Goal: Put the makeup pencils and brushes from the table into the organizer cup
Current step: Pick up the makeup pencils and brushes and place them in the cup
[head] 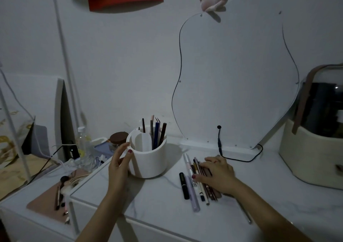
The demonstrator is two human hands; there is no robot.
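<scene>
A white organizer cup (pixel 150 162) with inner dividers stands on the white table, holding several pencils and brushes (pixel 156 132) upright in its back compartment. My left hand (pixel 119 164) grips the cup's left side, thumb on the rim. To the right lies a row of makeup pencils and brushes (pixel 193 184) on the table. My right hand (pixel 217 173) rests flat on the right part of that row, fingers spread over several thin pencils; I cannot tell whether it grips one. A black tube (pixel 183 186) and a lilac pen (pixel 193 197) lie uncovered at the left of the row.
A wavy mirror (pixel 237 74) leans on the wall with a black cable (pixel 241 158) at its base. A cream case (pixel 313 148) stands at right. Left of the cup are a jar (pixel 118 138), a bottle (pixel 82 143) and a lower shelf with a pink tray (pixel 46 202).
</scene>
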